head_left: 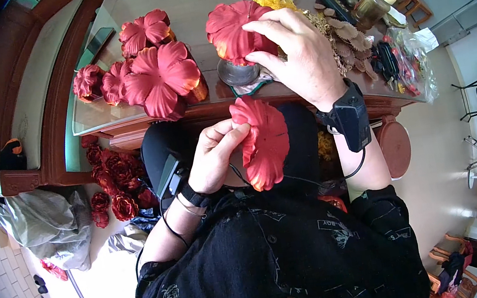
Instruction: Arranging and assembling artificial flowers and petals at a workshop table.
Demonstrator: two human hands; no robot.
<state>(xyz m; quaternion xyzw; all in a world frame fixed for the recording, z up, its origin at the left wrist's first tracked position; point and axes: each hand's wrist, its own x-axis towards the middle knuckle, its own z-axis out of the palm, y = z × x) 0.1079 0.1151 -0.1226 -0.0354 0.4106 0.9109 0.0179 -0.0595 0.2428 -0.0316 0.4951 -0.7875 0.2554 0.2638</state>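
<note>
Head view: the left hand (212,155) has its grip closed, thumb against fingers, on the left edge of a red petal piece (271,143). That piece hangs over the lap, just short of the counter (123,3), its long axis running roughly from the counter's edge toward the body, its face turned up.

Straight beyond it, away from the body, a stack of red petals (232,26) sits at the counter's near side, just beyond a round metal dish (234,75). The right hand (300,49) is the nearer one to this stack, reaching it from the right. Its thumb and forefinger are parted, tips against the petals; whether they pinch a layer I cannot tell. More red petal stacks (160,77) stand to the left, well apart from the right hand.
</note>
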